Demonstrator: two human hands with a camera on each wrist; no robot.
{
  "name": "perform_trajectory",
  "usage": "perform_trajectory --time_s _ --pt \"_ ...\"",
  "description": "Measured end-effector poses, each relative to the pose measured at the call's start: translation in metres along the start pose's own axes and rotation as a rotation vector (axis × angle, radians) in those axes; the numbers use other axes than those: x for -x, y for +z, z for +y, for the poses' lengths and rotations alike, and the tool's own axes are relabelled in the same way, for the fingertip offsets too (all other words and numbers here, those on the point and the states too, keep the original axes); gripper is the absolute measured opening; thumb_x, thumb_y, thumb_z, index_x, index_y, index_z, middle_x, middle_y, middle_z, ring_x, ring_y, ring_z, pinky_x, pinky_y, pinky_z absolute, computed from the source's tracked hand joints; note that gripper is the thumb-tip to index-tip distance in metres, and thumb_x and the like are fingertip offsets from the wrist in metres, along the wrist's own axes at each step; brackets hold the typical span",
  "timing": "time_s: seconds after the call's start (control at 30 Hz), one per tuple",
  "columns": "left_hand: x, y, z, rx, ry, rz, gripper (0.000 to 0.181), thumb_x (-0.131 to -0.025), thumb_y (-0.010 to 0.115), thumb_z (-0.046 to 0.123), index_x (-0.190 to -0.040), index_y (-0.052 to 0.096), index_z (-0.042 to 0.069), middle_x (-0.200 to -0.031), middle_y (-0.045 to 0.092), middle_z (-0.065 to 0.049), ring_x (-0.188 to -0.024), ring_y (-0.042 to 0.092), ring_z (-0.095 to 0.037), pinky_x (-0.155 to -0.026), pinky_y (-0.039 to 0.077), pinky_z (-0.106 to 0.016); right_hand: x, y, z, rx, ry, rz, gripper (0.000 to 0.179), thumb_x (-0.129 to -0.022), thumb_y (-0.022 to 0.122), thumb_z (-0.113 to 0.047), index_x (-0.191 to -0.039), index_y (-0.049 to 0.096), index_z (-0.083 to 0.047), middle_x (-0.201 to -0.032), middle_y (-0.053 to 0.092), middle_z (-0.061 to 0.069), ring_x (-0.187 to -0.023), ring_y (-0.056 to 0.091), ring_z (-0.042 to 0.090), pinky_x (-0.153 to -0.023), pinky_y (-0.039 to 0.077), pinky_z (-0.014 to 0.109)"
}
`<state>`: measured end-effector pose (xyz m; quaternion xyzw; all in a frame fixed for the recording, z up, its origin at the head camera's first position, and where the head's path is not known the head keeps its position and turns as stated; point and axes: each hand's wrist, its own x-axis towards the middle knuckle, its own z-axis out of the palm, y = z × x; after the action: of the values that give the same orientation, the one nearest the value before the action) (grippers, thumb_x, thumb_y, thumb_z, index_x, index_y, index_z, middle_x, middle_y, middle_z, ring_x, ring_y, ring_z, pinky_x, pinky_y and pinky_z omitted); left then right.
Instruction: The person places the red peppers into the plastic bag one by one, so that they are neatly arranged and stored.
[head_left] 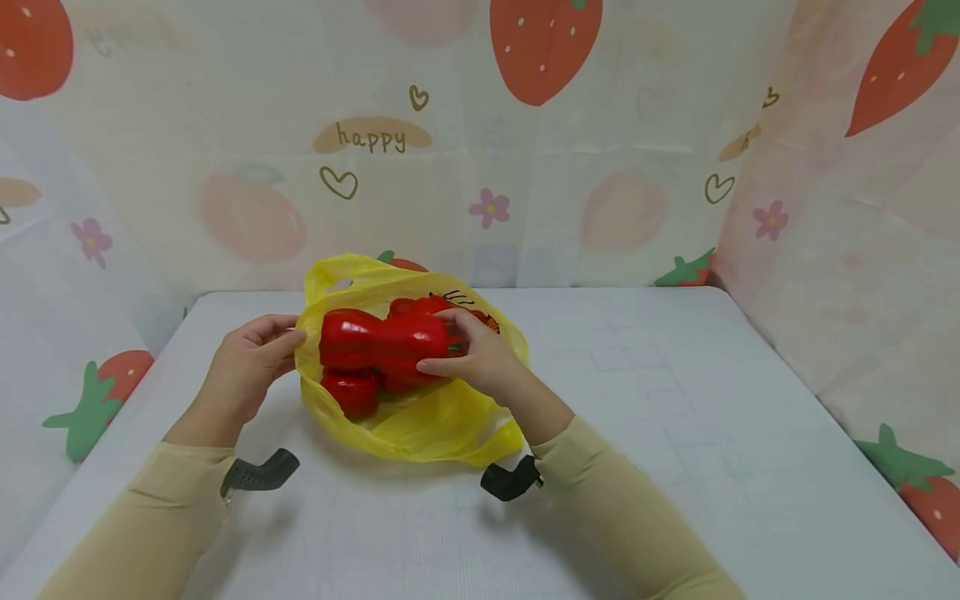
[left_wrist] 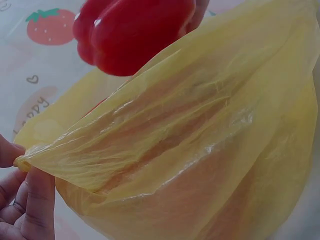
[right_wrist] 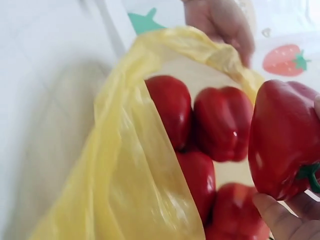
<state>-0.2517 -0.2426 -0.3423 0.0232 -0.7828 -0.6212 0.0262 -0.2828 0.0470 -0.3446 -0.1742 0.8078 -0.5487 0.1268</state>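
A yellow plastic bag (head_left: 431,433) lies on the table with its mouth spread. Thumb and fingers of my left hand (head_left: 243,367) pinch the bag's rim at its left side; the left wrist view shows the bunched plastic between them. In my right hand (head_left: 487,358) is a glossy red bell pepper (right_wrist: 282,135), its green stem toward the palm, held at the bag's mouth. Several more red bell peppers (right_wrist: 222,122) are inside the bag. Folds of yellow plastic hide part of them in the right wrist view.
The white table (head_left: 675,433) extends to both sides and toward me. A strawberry-print curtain (head_left: 540,150) surrounds it at the back and sides. A dark curved device (head_left: 262,471) is fixed at the left wrist, and a similar black one (head_left: 510,479) at the right.
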Motion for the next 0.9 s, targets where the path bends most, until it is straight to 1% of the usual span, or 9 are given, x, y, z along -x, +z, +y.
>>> perform_trajectory --time_s 0.17,0.27,0.4,0.53,0.63,0.77,0.9 --pt "0.001 0.0 0.0 0.008 0.003 0.003 0.043 -0.088 0.059 0.035 -0.119 0.053 0.007 -0.101 0.06 0.01 -0.089 0.06 -0.005 -0.076 0.049 -0.014 -0.003 0.015 0.0 0.013 0.025 -0.008 0.065 -0.071 0.078 -0.035 -0.126 0.044 -0.029 -0.118 0.052 -0.005 -0.108 0.049 0.017 -0.083 0.051 0.033" --pt "0.001 0.0 -0.001 0.036 0.008 0.003 0.04 -0.087 0.06 0.033 -0.117 0.054 0.007 -0.098 0.061 0.011 -0.087 0.06 -0.004 -0.075 0.05 -0.013 -0.004 0.022 0.0 0.003 0.047 -0.008 0.066 -0.07 0.078 -0.035 -0.125 0.043 -0.032 -0.118 0.051 -0.006 -0.11 0.047 0.017 -0.082 0.051 0.033" --pt "0.002 0.001 -0.002 0.076 0.017 -0.002 0.036 -0.087 0.061 0.029 -0.114 0.055 0.007 -0.096 0.062 0.011 -0.084 0.061 -0.004 -0.074 0.05 -0.013 -0.002 0.03 -0.001 -0.001 0.063 -0.014 0.065 -0.071 0.077 -0.032 -0.125 0.041 -0.032 -0.121 0.048 -0.005 -0.113 0.043 0.018 -0.082 0.052 0.034" --pt "0.003 0.001 -0.003 0.057 0.018 0.002 0.036 -0.087 0.061 0.031 -0.114 0.055 0.008 -0.096 0.062 0.012 -0.085 0.061 -0.004 -0.074 0.05 -0.013 -0.002 0.035 -0.002 -0.012 0.061 -0.028 0.064 -0.073 0.076 -0.028 -0.126 0.04 -0.03 -0.122 0.047 -0.005 -0.114 0.042 0.018 -0.082 0.051 0.034" --pt "0.003 0.001 -0.004 0.061 0.015 0.004 0.035 -0.087 0.061 0.031 -0.113 0.056 0.009 -0.094 0.062 0.012 -0.083 0.061 -0.004 -0.073 0.05 -0.013 -0.001 0.04 -0.004 -0.013 0.067 -0.033 0.065 -0.073 0.076 -0.025 -0.126 0.039 -0.031 -0.123 0.046 -0.006 -0.115 0.041 0.017 -0.082 0.052 0.034" --pt "0.004 0.001 -0.004 0.094 0.018 0.001 0.031 -0.086 0.063 0.027 -0.111 0.056 0.009 -0.09 0.064 0.011 -0.081 0.062 -0.005 -0.072 0.051 -0.014 0.0 0.047 -0.006 -0.002 0.085 -0.012 0.068 -0.072 0.077 -0.027 -0.127 0.038 -0.033 -0.125 0.046 -0.006 -0.116 0.041 0.017 -0.08 0.052 0.035" --pt "0.005 0.001 -0.003 0.067 0.021 0.005 0.031 -0.087 0.062 0.028 -0.111 0.056 0.01 -0.089 0.064 0.012 -0.081 0.062 -0.004 -0.072 0.05 -0.013 -0.001 0.051 -0.007 0.019 0.097 0.028 0.068 -0.071 0.077 -0.032 -0.127 0.038 -0.034 -0.125 0.046 -0.006 -0.116 0.041 0.017 -0.08 0.052 0.036"
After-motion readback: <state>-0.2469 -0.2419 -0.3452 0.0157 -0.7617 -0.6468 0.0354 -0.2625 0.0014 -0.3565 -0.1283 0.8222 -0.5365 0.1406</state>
